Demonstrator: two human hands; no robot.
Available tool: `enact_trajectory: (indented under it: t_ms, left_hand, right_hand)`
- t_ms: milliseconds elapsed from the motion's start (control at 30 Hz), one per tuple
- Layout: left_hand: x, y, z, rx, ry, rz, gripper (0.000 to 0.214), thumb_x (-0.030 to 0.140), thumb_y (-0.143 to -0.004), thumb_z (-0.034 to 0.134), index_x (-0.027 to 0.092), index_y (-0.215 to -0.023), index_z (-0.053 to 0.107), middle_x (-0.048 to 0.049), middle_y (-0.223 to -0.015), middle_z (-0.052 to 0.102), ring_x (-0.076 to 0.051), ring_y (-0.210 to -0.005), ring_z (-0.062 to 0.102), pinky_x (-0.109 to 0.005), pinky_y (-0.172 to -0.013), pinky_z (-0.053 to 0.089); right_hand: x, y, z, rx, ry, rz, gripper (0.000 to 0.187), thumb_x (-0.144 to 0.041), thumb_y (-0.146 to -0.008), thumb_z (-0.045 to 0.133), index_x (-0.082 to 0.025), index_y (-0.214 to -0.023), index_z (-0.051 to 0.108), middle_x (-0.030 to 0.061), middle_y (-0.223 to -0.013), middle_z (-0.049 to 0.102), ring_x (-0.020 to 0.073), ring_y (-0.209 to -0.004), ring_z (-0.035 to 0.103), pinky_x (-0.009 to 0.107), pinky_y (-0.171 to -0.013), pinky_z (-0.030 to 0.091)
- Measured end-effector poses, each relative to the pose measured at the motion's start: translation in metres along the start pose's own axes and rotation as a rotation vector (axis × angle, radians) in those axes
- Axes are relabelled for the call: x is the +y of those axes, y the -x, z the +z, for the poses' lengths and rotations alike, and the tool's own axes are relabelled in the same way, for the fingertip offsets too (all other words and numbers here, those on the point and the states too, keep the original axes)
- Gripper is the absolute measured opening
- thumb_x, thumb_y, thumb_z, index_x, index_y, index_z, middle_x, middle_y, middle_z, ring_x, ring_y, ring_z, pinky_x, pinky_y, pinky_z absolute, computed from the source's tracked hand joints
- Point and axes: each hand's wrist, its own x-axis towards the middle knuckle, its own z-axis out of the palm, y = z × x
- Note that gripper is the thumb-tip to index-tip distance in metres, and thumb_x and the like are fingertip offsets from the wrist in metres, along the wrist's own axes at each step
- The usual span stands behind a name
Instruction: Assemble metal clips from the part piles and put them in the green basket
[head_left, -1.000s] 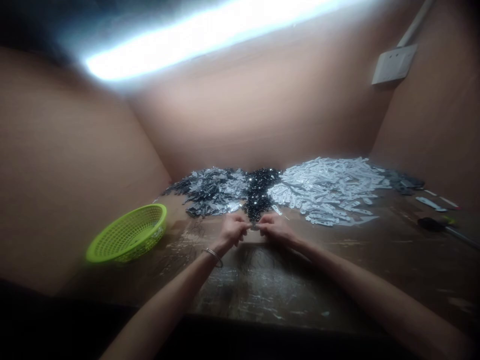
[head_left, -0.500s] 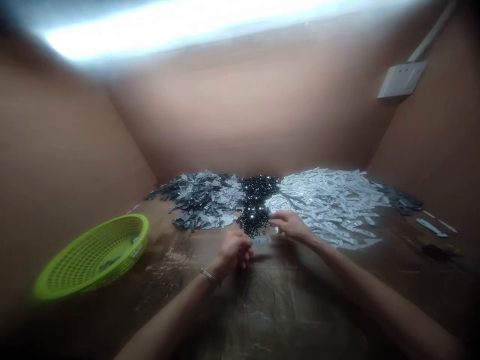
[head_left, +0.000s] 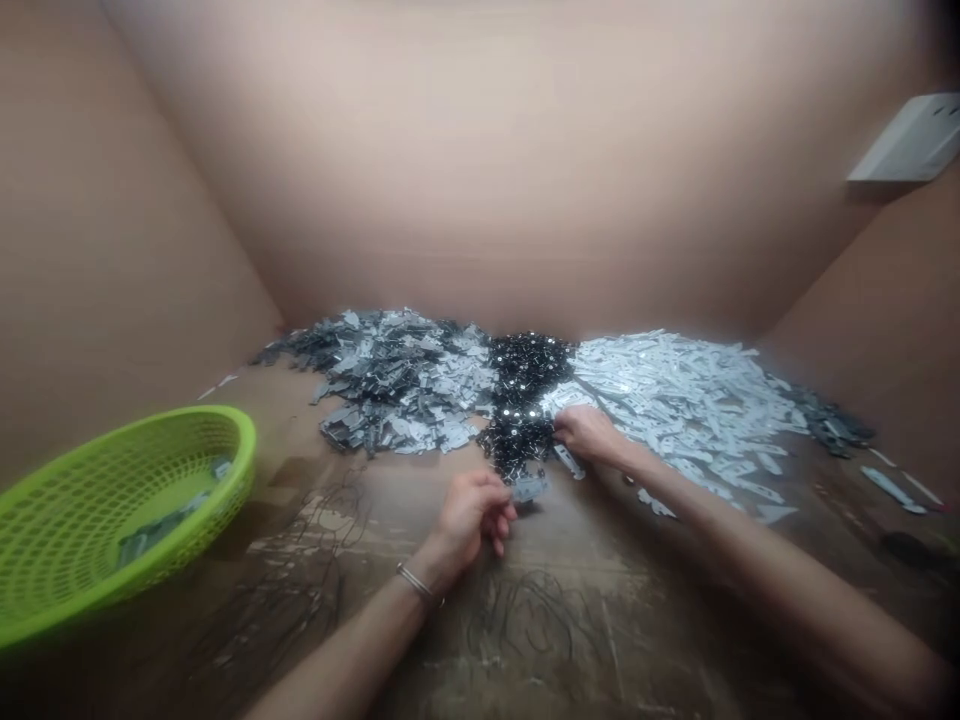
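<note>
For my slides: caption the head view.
Left hand pinching a flat grey part, right hand at a dark pile's edge, green basket at left.

Back wall (head_left: 465,160), tan, beyond the left hand (head_left: 472,512) and right hand (head_left: 589,435); left wall (head_left: 97,250) and right wall (head_left: 892,290) flanking them. White socket (head_left: 911,140): above, rightward of both. Table (head_left: 652,610), brown, scuffed, below them, dimmer than the back wall.
</note>
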Motion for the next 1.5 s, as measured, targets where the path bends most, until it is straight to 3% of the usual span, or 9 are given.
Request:
enact_trajectory:
  t_ms: [300, 533, 633, 767, 867, 1000, 1200, 1500]
  left_hand:
    - [-0.017, -0.005, -0.012, -0.082, -0.021, 0.098, 0.017, 0.025, -0.066, 0.055, 0.012, -0.071, 0.046, -0.0021, -0.056, 0.056, -0.008, -0.039, 0.048, -0.017, -0.030, 0.037]
    - [-0.014, -0.005, -0.010, -0.059, -0.009, 0.070, 0.017, 0.025, -0.063, 0.055, 0.012, -0.068, 0.046, -0.0013, -0.053, 0.055, -0.008, -0.036, 0.047, -0.018, -0.028, 0.036]
    - [-0.009, -0.002, -0.006, -0.024, -0.007, 0.033, 0.015, 0.023, -0.062, 0.056, 0.011, -0.064, 0.046, -0.0014, -0.050, 0.054, -0.008, -0.034, 0.045, -0.018, -0.027, 0.034]
    - [-0.003, 0.003, -0.003, 0.009, -0.042, -0.043, 0.015, 0.021, -0.061, 0.056, 0.010, -0.058, 0.047, -0.0011, -0.046, 0.052, -0.007, -0.030, 0.042, -0.018, -0.025, 0.031]
    - [0.000, 0.007, -0.001, 0.007, -0.076, -0.094, 0.015, 0.022, -0.061, 0.056, 0.010, -0.057, 0.047, 0.0001, -0.043, 0.051, -0.007, -0.029, 0.041, -0.017, -0.025, 0.029]
    - [0.003, 0.009, 0.000, 0.019, -0.076, -0.150, 0.013, 0.020, -0.062, 0.055, 0.010, -0.058, 0.048, 0.0014, -0.041, 0.049, -0.006, -0.027, 0.039, -0.017, -0.024, 0.027]
    - [0.002, 0.008, -0.003, 0.014, -0.045, -0.145, 0.013, 0.020, -0.063, 0.055, 0.010, -0.058, 0.047, 0.0011, -0.044, 0.050, -0.006, -0.029, 0.040, -0.017, -0.026, 0.027]
    - [0.006, 0.010, -0.002, 0.008, -0.004, -0.151, 0.012, 0.019, -0.062, 0.053, 0.011, -0.057, 0.046, 0.0016, -0.041, 0.048, -0.005, -0.026, 0.037, -0.017, -0.025, 0.025]
  right_hand:
    - [0.003, 0.002, -0.006, -0.041, 0.063, -0.083, 0.015, -0.004, -0.064, 0.045, -0.014, -0.058, 0.055, 0.0077, -0.063, 0.056, 0.0136, -0.056, 0.048, 0.023, -0.049, 0.032]
    - [-0.001, 0.005, -0.038, -0.101, -0.008, -0.136, 0.023, -0.004, -0.065, 0.039, -0.015, -0.052, 0.053, 0.0036, -0.057, 0.056, 0.0111, -0.052, 0.048, 0.022, -0.049, 0.034]
    - [-0.005, 0.008, -0.052, -0.167, -0.104, -0.149, 0.020, -0.009, -0.067, 0.042, -0.016, -0.057, 0.058, 0.0019, -0.062, 0.059, 0.0107, -0.055, 0.051, 0.022, -0.051, 0.037]
    - [-0.017, 0.019, -0.057, -0.274, -0.358, -0.059, 0.014, -0.023, -0.069, 0.051, -0.016, -0.064, 0.061, 0.0013, -0.057, 0.058, 0.0101, -0.048, 0.050, 0.022, -0.046, 0.038]
    - [-0.031, 0.032, -0.051, -0.243, -0.513, -0.024, 0.014, -0.029, -0.068, 0.054, -0.016, -0.066, 0.061, 0.0002, -0.055, 0.057, 0.0088, -0.045, 0.047, 0.022, -0.042, 0.037]
    - [-0.048, 0.049, -0.031, -0.105, -0.648, -0.193, 0.012, -0.029, -0.066, 0.059, -0.017, -0.066, 0.063, 0.0013, -0.066, 0.057, 0.0110, -0.061, 0.051, 0.025, -0.057, 0.042]
    - [-0.061, 0.065, 0.000, 0.042, -0.590, -0.219, 0.010, -0.030, -0.068, 0.058, -0.022, -0.068, 0.065, 0.0009, -0.072, 0.052, 0.0119, -0.067, 0.048, 0.025, -0.062, 0.040]
    - [-0.065, 0.068, 0.018, 0.112, -0.517, -0.260, 0.010, -0.029, -0.068, 0.057, -0.027, -0.072, 0.066, 0.0013, -0.074, 0.047, 0.0122, -0.068, 0.045, 0.024, -0.059, 0.039]
